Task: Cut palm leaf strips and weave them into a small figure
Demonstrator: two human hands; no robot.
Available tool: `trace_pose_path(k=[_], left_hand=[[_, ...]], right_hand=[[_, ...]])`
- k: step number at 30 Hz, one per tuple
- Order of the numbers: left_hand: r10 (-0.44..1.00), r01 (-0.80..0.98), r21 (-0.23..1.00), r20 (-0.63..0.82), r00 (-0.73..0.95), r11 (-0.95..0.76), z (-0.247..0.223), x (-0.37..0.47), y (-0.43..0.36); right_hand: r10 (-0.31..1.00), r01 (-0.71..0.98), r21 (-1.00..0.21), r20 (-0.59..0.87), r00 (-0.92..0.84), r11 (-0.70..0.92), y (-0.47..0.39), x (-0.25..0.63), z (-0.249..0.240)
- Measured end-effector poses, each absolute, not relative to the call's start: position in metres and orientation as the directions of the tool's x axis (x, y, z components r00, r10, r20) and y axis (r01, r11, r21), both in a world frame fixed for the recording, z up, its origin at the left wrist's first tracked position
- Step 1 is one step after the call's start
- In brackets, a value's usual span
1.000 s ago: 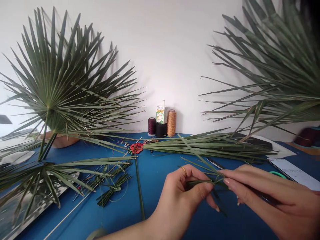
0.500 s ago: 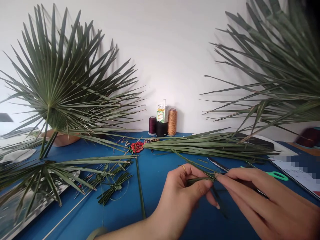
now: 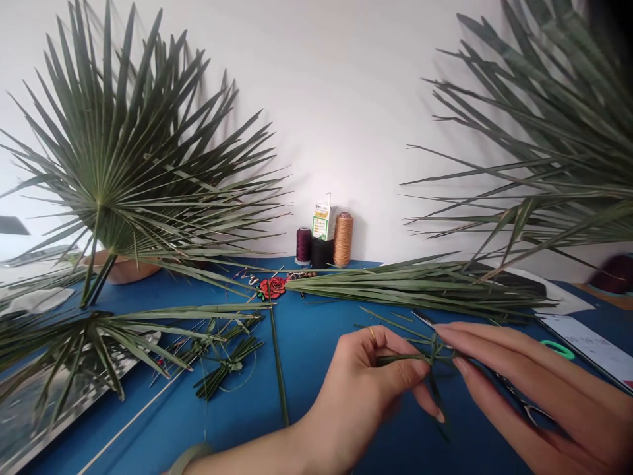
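Green palm leaf strips [image 3: 403, 359] are pinched between the thumb and fingers of my left hand [image 3: 378, 376], which wears a ring. The strips cross in a small knot-like bunch [image 3: 433, 348] just beyond the thumb tip, with loose ends hanging below. My right hand [image 3: 534, 389] is at the right side of this bunch, its fingertips closed around a strip end [image 3: 449, 355]. Scissors with a thin metal blade and dark handle [image 3: 531, 410] show behind and below the right hand; I cannot tell whether they lie on the table or rest in the hand.
A sheaf of leaf strips [image 3: 395, 284] lies across the blue table [image 3: 326, 343]. Thread spools [image 3: 343, 239] and a small box [image 3: 323, 223] stand by the wall. Left are fan palm leaves [image 3: 101, 191], tied leaf pieces [image 3: 230, 364] and a red rose patch [image 3: 271, 287]. A green handle [image 3: 558, 349] shows right.
Both hands have shifted slightly right. My right fingertips have drawn a little away from the left thumb, showing more of the bunch. More of the scissors' handle shows.
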State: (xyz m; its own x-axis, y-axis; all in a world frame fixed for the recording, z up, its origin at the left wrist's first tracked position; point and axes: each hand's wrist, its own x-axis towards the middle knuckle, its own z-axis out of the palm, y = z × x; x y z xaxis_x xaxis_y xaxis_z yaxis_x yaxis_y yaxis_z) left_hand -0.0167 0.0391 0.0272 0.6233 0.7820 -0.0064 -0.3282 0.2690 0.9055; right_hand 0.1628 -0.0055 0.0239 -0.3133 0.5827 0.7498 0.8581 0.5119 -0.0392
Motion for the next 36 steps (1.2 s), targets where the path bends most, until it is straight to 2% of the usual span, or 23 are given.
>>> trace_pose_path(k=[3, 8, 10, 13, 16, 21, 24, 31, 36], left_hand=[[0.776, -0.297, 0.919, -0.014, 0.631, 0.258, 0.03, -0.017, 0.039], [0.781, -0.265, 0.94, -0.001, 0.624, 0.213, 0.032, -0.017, 0.04], [0.777, -0.268, 0.944, 0.018, 0.629, 0.194, 0.031, -0.017, 0.039], [0.77, -0.276, 0.94, 0.021, 0.638, 0.203, 0.031, -0.016, 0.037], [0.775, -0.292, 0.935, 0.029, 0.631, 0.202, 0.032, -0.016, 0.035], [0.812, -0.31, 0.943, 0.086, 0.578, 0.121, 0.03, -0.016, 0.035], [0.82, -0.305, 0.949, 0.111, 0.561, 0.08, 0.029, -0.016, 0.034], [0.815, -0.213, 0.973, 0.194, 0.546, -0.088, 0.026, -0.019, 0.033], [0.774, -0.094, 0.955, 0.283, 0.567, -0.28, 0.022, -0.024, 0.033]], right_hand=[[0.603, 0.856, -0.091, 0.747, -0.28, 0.509, -0.005, 0.161, 0.027], [0.716, 0.819, -0.296, 0.673, -0.187, 0.492, -0.008, 0.161, 0.032], [0.778, 0.771, -0.446, 0.62, -0.1, 0.454, -0.007, 0.162, 0.032], [0.882, 0.564, -0.737, 0.47, 0.03, 0.373, -0.003, 0.16, 0.034], [0.946, 0.349, -0.888, 0.325, 0.016, 0.299, 0.005, 0.158, 0.036], [0.952, 0.176, -0.937, 0.306, -0.002, 0.301, 0.012, 0.16, 0.036], [0.95, 0.136, -0.943, 0.31, 0.025, 0.304, 0.011, 0.162, 0.035], [0.955, 0.178, -0.941, 0.295, 0.025, 0.286, 0.008, 0.162, 0.035], [0.933, 0.325, -0.875, 0.34, -0.119, 0.36, 0.008, 0.167, 0.042]])
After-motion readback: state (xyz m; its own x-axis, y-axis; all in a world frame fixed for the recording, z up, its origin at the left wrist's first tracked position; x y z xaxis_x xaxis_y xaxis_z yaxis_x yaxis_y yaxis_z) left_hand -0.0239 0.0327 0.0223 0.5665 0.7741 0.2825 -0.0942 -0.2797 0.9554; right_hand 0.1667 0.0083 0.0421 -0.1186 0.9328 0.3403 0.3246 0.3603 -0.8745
